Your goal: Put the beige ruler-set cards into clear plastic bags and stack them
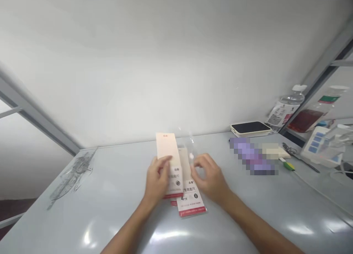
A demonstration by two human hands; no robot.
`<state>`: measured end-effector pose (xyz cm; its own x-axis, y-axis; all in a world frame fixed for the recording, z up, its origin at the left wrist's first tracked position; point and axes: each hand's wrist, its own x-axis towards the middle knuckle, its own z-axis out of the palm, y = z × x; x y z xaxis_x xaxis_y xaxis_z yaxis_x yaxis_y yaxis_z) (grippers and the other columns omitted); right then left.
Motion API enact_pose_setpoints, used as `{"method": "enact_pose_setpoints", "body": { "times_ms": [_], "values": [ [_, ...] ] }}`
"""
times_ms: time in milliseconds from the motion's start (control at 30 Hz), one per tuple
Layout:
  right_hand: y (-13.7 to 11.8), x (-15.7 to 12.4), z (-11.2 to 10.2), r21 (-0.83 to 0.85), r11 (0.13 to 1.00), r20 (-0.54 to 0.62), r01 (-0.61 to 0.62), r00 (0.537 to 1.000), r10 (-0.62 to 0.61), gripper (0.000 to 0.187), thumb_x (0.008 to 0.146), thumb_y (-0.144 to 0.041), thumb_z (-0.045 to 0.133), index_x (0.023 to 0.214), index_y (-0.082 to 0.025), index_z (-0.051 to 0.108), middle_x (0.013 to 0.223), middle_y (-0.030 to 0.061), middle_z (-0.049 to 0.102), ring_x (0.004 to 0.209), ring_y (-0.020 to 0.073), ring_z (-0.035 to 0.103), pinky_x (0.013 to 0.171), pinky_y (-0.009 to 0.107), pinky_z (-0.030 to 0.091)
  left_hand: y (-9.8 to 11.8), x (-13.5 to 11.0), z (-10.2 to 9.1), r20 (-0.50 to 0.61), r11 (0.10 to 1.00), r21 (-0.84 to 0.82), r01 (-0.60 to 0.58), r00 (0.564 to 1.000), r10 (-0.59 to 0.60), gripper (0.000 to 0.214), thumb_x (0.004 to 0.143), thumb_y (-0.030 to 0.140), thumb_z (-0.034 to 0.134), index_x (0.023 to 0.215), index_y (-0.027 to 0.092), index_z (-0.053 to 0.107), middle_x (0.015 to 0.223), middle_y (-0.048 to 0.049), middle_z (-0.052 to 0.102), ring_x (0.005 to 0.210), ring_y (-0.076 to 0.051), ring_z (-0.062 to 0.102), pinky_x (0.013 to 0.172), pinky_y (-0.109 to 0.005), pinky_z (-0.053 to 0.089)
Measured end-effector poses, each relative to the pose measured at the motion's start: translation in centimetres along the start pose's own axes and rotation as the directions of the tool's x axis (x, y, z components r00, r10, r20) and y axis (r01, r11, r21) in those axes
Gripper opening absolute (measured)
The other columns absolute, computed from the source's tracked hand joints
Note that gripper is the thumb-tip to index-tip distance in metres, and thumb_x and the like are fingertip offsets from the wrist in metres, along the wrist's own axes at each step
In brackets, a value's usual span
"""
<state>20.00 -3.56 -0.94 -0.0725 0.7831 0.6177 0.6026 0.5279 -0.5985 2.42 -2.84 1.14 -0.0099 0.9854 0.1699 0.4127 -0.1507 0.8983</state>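
glossy grey table (82,195), white wall (165,70), metal frame (35,116), printed packets (190,204)

Loads of room on the left half of the desk (110,206) for a hand to pass, out to the crumpled plastic (73,176) near the left edge. The near edge is easy going too, below the packets (190,198) and both hands, left (157,180) and right (208,178). Heading right, the blurred purple thing (252,156) blocks first, then the scissors (289,150). The black-topped device (250,129) and bottle (286,106) crowd the far right corner.
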Motion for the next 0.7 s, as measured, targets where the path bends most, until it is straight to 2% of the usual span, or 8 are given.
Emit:
{"method": "enact_pose_setpoints", "body": {
  "times_ms": [67,133,233,333,433,533,600,700],
  "values": [
    [-0.8,-0.5,0.8,0.007,0.990,0.074,0.139,0.987,-0.139,0.013,0.079,-0.013,0.045,0.085,-0.021,0.053,0.081,0.0058,0.053,0.075,0.0176,0.050,0.067,0.032,0.044,0.4,-1.0,1.3,0.109,0.994,-0.108,-0.006,0.994,0.018,0.033,0.085,0.041,0.040,0.100,0.022,0.063,0.093,-0.0049,0.056,0.084,-0.017,0.053,0.076,-0.027,0.043],
    [-1.4,-0.8,1.1,0.031,0.978,0.151,0.204,0.967,-0.206,0.020,0.078,-0.012,0.046,0.092,-0.021,0.056,0.087,0.0063,0.055,0.079,0.0175,0.051,0.071,0.033,0.044,0.5,-1.6,2.1,0.149,0.984,-0.178,-0.008,0.988,0.035,0.034,0.086,0.040,0.039,0.095,0.021,0.065,0.091,-0.0052,0.058,0.086,-0.017,0.053,0.080,-0.029,0.042],
    [-1.9,-1.0,0.8,0.070,0.979,0.260,0.191,0.944,-0.203,0.025,0.078,-0.017,0.050,0.101,-0.022,0.059,0.097,0.0071,0.055,0.091,0.0201,0.050,0.081,0.037,0.042,0.1,-1.3,2.3,0.147,0.974,-0.223,0.039,0.989,-0.006,0.032,0.083,0.041,0.044,0.088,0.018,0.066,0.088,-0.0055,0.060,0.089,-0.018,0.053,0.084,-0.029,0.040],
    [-1.9,-0.9,0.3,0.106,0.984,0.321,0.140,0.932,-0.167,0.027,0.080,-0.024,0.051,0.105,-0.025,0.061,0.100,0.0073,0.054,0.099,0.0221,0.048,0.086,0.040,0.040,-0.5,-0.4,1.9,0.137,0.947,-0.274,0.166,0.982,-0.133,0.033,0.081,0.041,0.046,0.085,0.017,0.067,0.088,-0.0052,0.060,0.087,-0.018,0.055,0.081,-0.028,0.041],
    [-1.5,-0.8,0.1,0.096,0.995,0.300,0.023,0.953,-0.051,0.026,0.081,-0.030,0.050,0.105,-0.026,0.061,0.103,0.0072,0.053,0.103,0.0231,0.047,0.087,0.041,0.041,-0.7,0.1,1.4,0.172,0.894,-0.358,0.268,0.960,-0.219,0.035,0.081,0.041,0.043,0.089,0.017,0.067,0.094,-0.0057,0.060,0.083,-0.017,0.057,0.073,-0.027,0.044],
    [-1.0,-0.6,0.2,0.057,0.981,0.161,-0.183,0.972,0.172,0.035,0.078,-0.039,0.054,0.109,-0.025,0.055,0.109,0.0085,0.050,0.103,0.0244,0.048,0.086,0.042,0.042,-0.4,0.1,0.9,0.251,0.879,-0.403,0.256,0.954,-0.163,0.032,0.078,0.037,0.048,0.094,0.018,0.067,0.104,-0.0067,0.057,0.082,-0.018,0.057,0.068,-0.027,0.046],
    [-0.7,-0.5,0.2,0.099,0.931,0.161,-0.353,0.928,0.335,0.048,0.072,-0.045,0.059,0.113,-0.024,0.048,0.108,0.0083,0.051,0.093,0.0230,0.053,0.079,0.041,0.046,-0.3,-0.2,0.7,0.325,0.888,-0.403,0.222,0.942,-0.088,0.030,0.076,0.032,0.051,0.099,0.019,0.066,0.109,-0.0069,0.055,0.084,-0.019,0.057,0.068,-0.027,0.046],
    [-0.6,-0.3,0.2,0.248,0.781,0.325,-0.573,0.809,0.490,0.062,0.064,-0.048,0.066,0.115,-0.025,0.039,0.091,0.0028,0.056,0.075,0.0189,0.058,0.065,0.035,0.050,-0.3,-0.5,0.7,0.406,0.907,-0.376,0.190,0.914,-0.024,0.033,0.078,0.027,0.049,0.107,0.020,0.063,0.111,-0.0075,0.054,0.092,-0.021,0.055,0.073,-0.030,0.047]
  ]
}}
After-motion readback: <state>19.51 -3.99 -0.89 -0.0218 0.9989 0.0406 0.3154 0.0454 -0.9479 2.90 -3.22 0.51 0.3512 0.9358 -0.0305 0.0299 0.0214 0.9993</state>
